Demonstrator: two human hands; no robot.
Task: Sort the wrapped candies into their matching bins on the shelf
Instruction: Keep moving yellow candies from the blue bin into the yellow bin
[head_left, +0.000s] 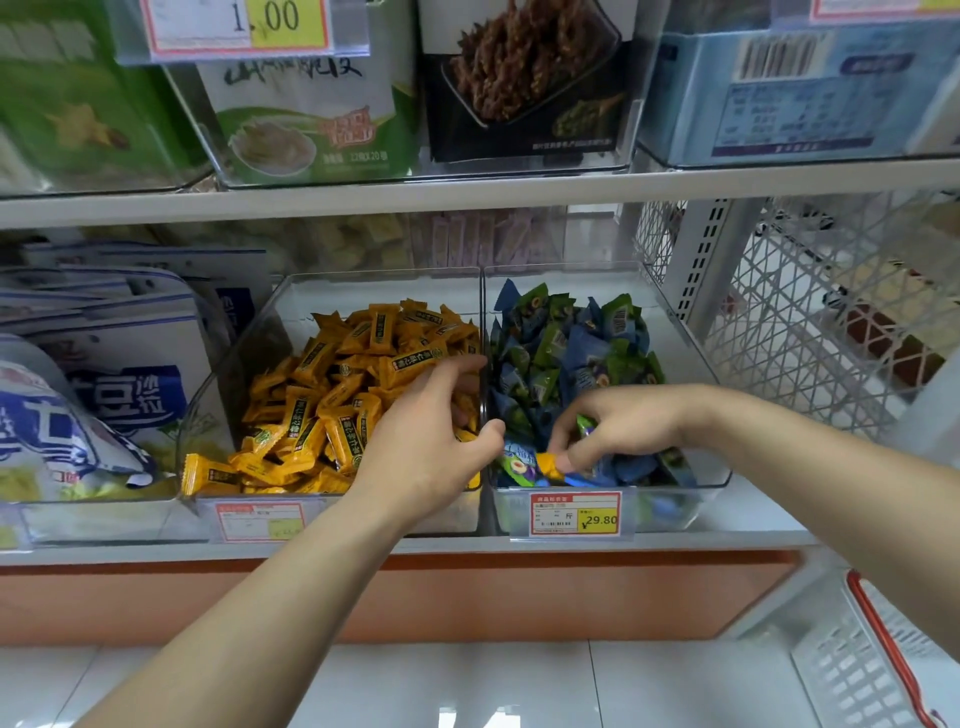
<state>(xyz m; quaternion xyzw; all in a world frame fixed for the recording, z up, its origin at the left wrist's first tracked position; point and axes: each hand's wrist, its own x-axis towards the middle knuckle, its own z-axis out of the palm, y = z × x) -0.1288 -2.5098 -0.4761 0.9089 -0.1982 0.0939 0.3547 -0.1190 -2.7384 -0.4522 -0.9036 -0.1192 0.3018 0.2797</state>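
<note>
Two clear bins stand side by side on the shelf. The left bin (223, 374) is heaped with orange wrapped candies (337, 384). The right bin (698, 358) holds blue and green wrapped candies (561, 343). My left hand (431, 436) hovers over the right side of the orange heap with bent fingers, thumb at the divider between the bins; whether it holds a candy is hidden. My right hand (618, 421) reaches into the front of the right bin and pinches a stray orange candy (549, 462) between thumb and fingertips.
Blue and white snack bags (104, 395) fill the bin to the left. Boxed snacks (311, 114) sit on the shelf above. A white wire mesh panel (831, 312) closes the right side. A white basket with a red rim (872, 670) stands low right. Price tags (574, 513) hang at the bin fronts.
</note>
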